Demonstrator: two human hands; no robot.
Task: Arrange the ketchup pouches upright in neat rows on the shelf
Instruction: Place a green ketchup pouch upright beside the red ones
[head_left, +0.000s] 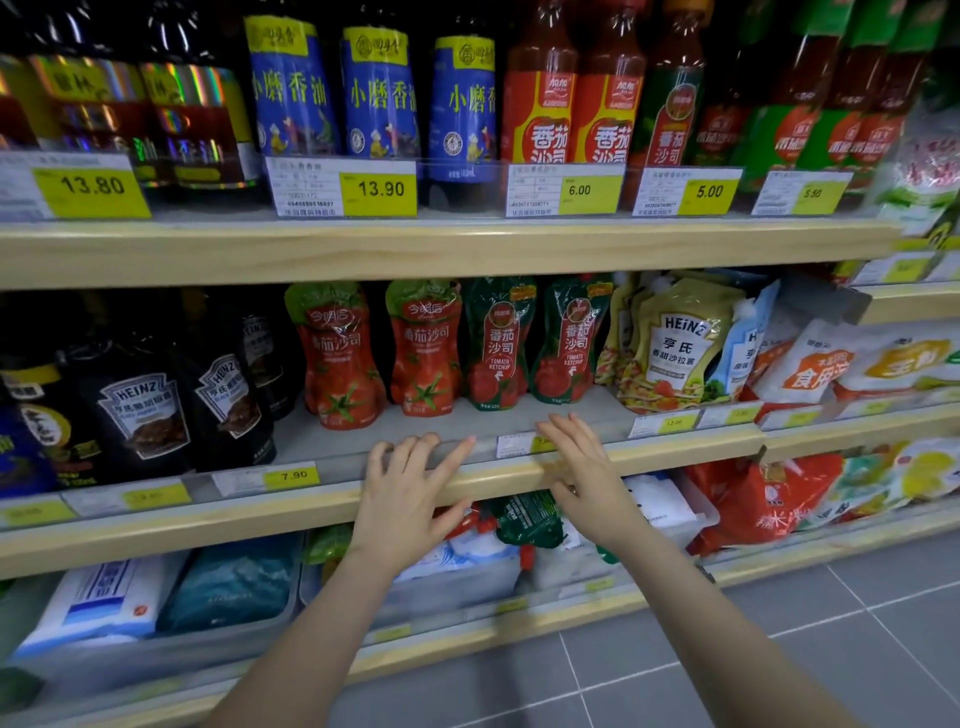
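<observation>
Several ketchup pouches stand upright in a row at the middle of the middle shelf: two red ones with green tops, then two dark green ones. My left hand is open, fingers spread over the shelf's front edge, below the red pouches. My right hand is open too, fingers resting on the price rail below the green pouches. Neither hand touches a pouch. On the shelf below, a green pouch lies among other packs, partly hidden by my hands.
Black Heinz pouches stand left of the ketchup; yellow Heinz salad dressing pouches lean at the right. Bottles fill the top shelf. Bins of white and blue bags sit on the bottom shelf. Grey tiled floor lies at the lower right.
</observation>
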